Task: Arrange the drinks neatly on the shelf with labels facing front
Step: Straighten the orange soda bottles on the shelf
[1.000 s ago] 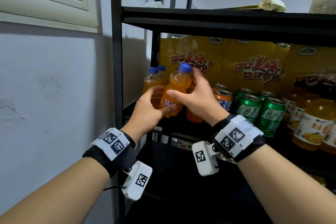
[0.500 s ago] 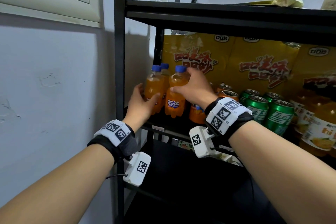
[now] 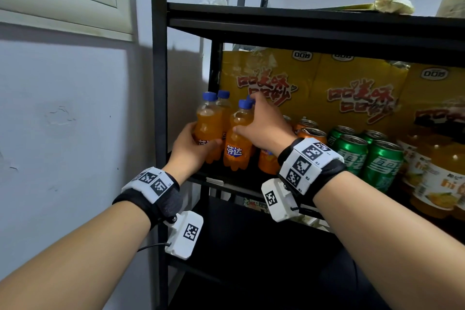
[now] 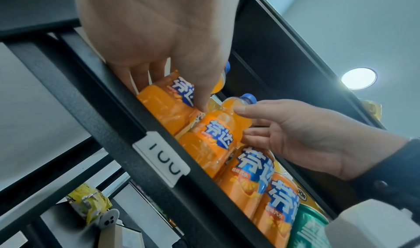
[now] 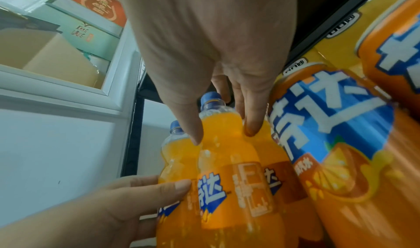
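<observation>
**Orange soda bottles at the shelf's left end, both my hands on them**

Orange soda in small blue-capped bottles fills the left end of the black metal shelf point(image 3: 226, 184), and I take the shelf's left front post point(image 3: 159, 108) as my mark. Just right of that post my left hand point(image 3: 191, 151) is wrapped around the lower body of the left front bottle point(image 3: 208, 121), thumb across the label, fingers behind it. That bottle stands upright at the shelf's front edge.

One place further from the post stands the right front bottle point(image 3: 237, 143), upright too, its blue-and-white label turned to the front. My right hand point(image 3: 261, 126) grasps it near the shoulder: from the right wrist view my thumb presses its left side and my fingers point(image 5: 252, 124) curl down its right side. My fingertips reach up past its cap toward the rear bottles point(image 3: 224, 98), which stand close behind the front pair.

Further right of the post come orange cans point(image 3: 310, 132), partly hidden behind my right wrist, then green cans point(image 3: 364, 153), then larger juice bottles point(image 3: 437, 184) at the far side. Yellow snack bags point(image 3: 327, 83) line the back of the shelf behind all the drinks. A white price tag point(image 4: 161, 158) clips onto the shelf's front rail below the two front bottles.
</observation>
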Available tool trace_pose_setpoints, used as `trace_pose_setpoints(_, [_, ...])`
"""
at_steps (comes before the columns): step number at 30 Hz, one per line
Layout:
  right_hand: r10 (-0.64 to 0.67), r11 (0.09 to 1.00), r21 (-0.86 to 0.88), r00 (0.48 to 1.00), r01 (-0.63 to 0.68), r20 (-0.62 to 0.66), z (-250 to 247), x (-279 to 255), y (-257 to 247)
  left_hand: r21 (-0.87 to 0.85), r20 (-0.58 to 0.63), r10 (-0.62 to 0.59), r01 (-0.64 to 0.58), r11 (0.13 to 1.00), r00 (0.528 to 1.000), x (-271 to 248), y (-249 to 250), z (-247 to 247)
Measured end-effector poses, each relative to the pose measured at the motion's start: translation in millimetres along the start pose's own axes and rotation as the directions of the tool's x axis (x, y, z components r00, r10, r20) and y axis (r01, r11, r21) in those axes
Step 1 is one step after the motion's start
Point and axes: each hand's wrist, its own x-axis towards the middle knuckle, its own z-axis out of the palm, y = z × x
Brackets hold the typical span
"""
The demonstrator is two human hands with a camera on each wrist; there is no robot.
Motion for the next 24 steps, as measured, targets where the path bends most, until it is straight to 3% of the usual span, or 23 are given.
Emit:
trace_pose_setpoints(4, [-0.098,0.995,0.015,0.988,0.101,-0.119,-11.7,-8.0,-9.9,-0.041,-0.061,0.056,-0.059,0.997,0.997,-10.3,8.0,-3.2])
trace_pose_setpoints(9, [-0.179,0.923,0.277,0.934,0.268,-0.309,-12.7,-20.2,-26.6,-0.111,-0.13,0.099,-0.114,0.987,0.987,-19.3,29.2,-6.3])
trace_pose_setpoints(11, [-0.149,0.904,0.351,0.948,0.246,-0.28,-9.3,-22.9,-32.4,-0.13,-0.137,0.118,-0.136,0.982,0.984,-23.5,38.3,-6.0])
trace_pose_setpoints(16, [-0.053,0.809,0.585,0.998,0.066,-0.039,-0.5,-26.7,-38.8,-0.127,-0.063,0.171,-0.178,0.976,0.983,-33.2,60.8,-4.3])
trace_pose_setpoints(21, [-0.002,0.664,0.747,0.999,0.034,-0.044,-5.9,-30.4,-38.3,-0.177,0.051,0.177,-0.165,0.97,0.983,-40.0,74.8,-2.1])
trace_pose_setpoints(24, [0.007,0.611,0.791,1.0,0.019,-0.03,-8.5,-33.6,-36.0,-0.214,0.182,0.138,-0.098,0.972,0.974,-40.8,79.7,-6.0])
